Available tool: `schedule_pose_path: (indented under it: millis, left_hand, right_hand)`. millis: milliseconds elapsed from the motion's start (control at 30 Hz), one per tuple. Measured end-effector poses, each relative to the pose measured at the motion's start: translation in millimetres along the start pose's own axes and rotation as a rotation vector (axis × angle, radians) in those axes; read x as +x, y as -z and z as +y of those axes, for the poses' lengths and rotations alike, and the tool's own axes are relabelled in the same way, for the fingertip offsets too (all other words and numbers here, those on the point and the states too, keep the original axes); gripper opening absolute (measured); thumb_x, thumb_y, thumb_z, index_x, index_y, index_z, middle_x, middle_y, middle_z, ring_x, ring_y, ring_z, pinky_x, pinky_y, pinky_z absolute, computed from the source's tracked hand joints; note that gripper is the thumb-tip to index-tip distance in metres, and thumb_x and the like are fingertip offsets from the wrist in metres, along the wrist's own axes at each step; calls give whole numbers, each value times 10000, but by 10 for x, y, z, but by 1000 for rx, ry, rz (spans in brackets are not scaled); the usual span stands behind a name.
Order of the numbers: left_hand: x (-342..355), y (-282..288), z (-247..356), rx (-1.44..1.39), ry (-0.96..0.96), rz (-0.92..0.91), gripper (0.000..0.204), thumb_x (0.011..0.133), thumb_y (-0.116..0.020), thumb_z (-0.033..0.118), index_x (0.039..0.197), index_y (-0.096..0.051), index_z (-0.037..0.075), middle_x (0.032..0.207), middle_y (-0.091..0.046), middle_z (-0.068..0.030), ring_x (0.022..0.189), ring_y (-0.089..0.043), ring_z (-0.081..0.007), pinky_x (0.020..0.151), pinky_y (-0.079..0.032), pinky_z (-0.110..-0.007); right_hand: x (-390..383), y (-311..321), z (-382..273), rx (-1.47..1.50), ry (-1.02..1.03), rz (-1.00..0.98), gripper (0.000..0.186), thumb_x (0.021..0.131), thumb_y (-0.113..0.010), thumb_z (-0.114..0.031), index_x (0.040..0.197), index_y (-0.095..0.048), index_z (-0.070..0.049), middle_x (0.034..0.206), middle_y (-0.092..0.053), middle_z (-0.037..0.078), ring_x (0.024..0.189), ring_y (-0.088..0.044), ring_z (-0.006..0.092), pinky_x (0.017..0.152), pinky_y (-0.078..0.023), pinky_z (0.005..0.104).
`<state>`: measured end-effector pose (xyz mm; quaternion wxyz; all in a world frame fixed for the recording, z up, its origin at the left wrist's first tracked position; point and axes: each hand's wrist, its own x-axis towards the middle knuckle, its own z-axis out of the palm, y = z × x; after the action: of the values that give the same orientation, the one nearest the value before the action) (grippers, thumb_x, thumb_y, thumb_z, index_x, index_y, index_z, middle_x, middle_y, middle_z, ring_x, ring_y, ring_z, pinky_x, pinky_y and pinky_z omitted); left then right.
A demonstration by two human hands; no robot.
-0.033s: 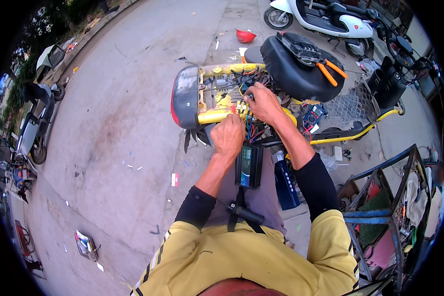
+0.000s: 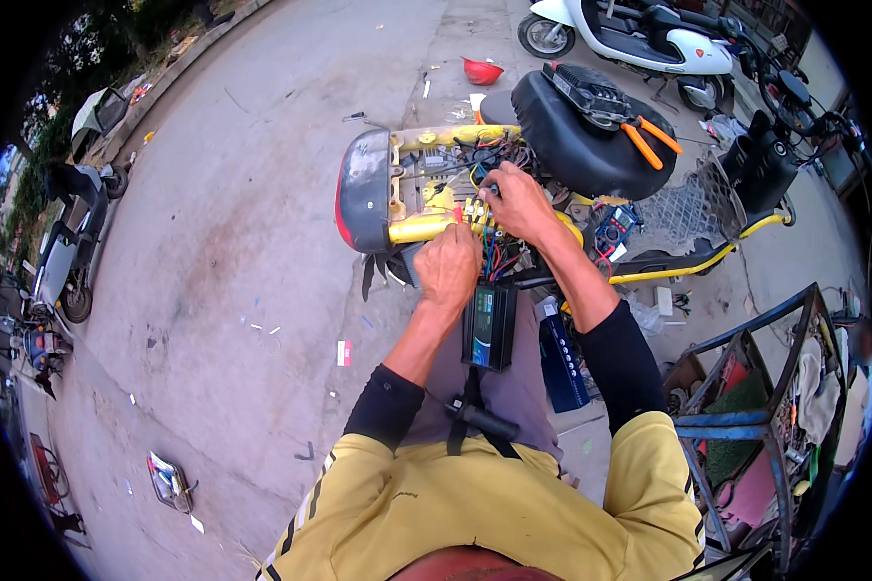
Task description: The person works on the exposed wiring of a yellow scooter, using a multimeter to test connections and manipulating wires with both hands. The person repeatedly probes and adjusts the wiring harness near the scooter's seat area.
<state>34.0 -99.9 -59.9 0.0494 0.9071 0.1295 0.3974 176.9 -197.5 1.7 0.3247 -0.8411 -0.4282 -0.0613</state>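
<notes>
Both hands work inside the opened tail of a yellow scooter (image 2: 412,228), its black seat (image 2: 576,136) tipped up to bare the wiring (image 2: 494,254). The left hand (image 2: 448,266) is curled shut low in the wire bundle, seemingly steadying it, though what it grips is hidden. The right hand (image 2: 515,201) pinches something small at the wires. Orange pliers (image 2: 649,137) rest on the seat, within reach.

Yellow short-sleeved shirt (image 2: 475,518) with dark stripes along the left side seam. Black, close-fitting undersleeves (image 2: 389,405) from shirt cuff to just short of each wrist. Grey trousers (image 2: 513,387) over the lap. Left hand (image 2: 449,266) and right hand (image 2: 515,198) bare, no gloves, rings or watch. Reddish cap brim (image 2: 475,566) at bottom edge.
</notes>
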Motion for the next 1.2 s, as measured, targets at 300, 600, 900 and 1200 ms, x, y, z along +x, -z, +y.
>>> schedule_pose_path:
  millis: [300,600,900,1200]
  left_hand:
    - [22,-77,-12,-26,-3,36,195,856,-773,173,825,-604,81,732,-667,-91,620,-705,-276,572,-557,-404]
    - [29,-102,15,-69,50,20,205,856,-797,176,818,-622,78,739,-670,-114,612,-694,-318,573,-546,-442]
    - [18,-98,17,-59,52,25,205,858,-808,198,851,-638,84,752,-677,-100,620,-701,-305,572,-545,-435]
    - [6,-163,36,-29,64,39,203,884,-781,194,832,-616,88,737,-670,-103,607,-698,-306,556,-542,-429]
  right_hand:
    - [-4,29,46,33,-10,-31,229,990,-726,-208,1069,-757,4,1035,-642,209,1018,-665,427,903,-520,512]
    - [91,71,-103,-74,-187,-148,257,1002,-695,-210,1072,-773,25,1160,-705,261,1143,-676,455,974,-527,526]
    - [176,271,-147,4,-254,-307,291,962,-745,-230,1137,-788,-1,1106,-742,314,1089,-715,470,948,-557,529]
    - [189,93,-151,-15,-420,-242,355,932,-740,-261,1150,-781,17,1136,-737,319,1112,-717,468,966,-560,512]
